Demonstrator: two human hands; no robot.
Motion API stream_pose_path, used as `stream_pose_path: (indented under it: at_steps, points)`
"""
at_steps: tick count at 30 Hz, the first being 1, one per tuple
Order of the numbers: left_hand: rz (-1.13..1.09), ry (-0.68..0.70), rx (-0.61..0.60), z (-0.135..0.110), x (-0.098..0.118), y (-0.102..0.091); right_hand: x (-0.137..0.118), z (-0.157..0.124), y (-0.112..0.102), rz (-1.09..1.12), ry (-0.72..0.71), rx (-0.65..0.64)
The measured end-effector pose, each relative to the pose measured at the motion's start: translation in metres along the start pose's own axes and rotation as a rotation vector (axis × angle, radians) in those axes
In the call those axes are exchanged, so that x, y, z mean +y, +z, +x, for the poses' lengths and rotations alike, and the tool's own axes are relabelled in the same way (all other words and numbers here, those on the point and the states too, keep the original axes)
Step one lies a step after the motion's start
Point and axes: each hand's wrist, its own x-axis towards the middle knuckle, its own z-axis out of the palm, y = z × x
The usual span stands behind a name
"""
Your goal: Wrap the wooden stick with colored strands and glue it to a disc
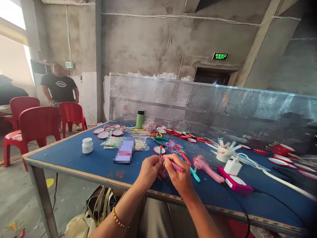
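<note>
My left hand [151, 168] is closed around a thin stick [160, 150] with a red and green upper part. Between the fingers of my right hand [178, 173] is a pink marker pen [176, 166], its tip close to the stick at my left fingertips. Just behind the stick shows a small red-rimmed white disc [157, 151], and I cannot tell whether the two are joined. A turquoise pen [195, 174] lies on the table right of my right hand, near a pink glue gun [209, 169].
Red-rimmed discs [103, 135], pliers [158, 141] and a green bottle [140, 119] occupy the blue table [71, 165]. Nearer are a white jar [87, 145] and a phone [124, 151]. Rightward stand a pen cup [224, 154] and corded magenta box [235, 181]. A person [60, 87] stands behind red chairs.
</note>
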Motion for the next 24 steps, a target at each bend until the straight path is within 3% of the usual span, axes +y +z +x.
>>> stream_pose_path:
  at_steps: [24]
  points:
    - [-0.004, -0.021, 0.007, 0.0005, -0.0019, 0.0001, -0.0005, 0.0019, -0.0003, -0.022, -0.023, -0.007]
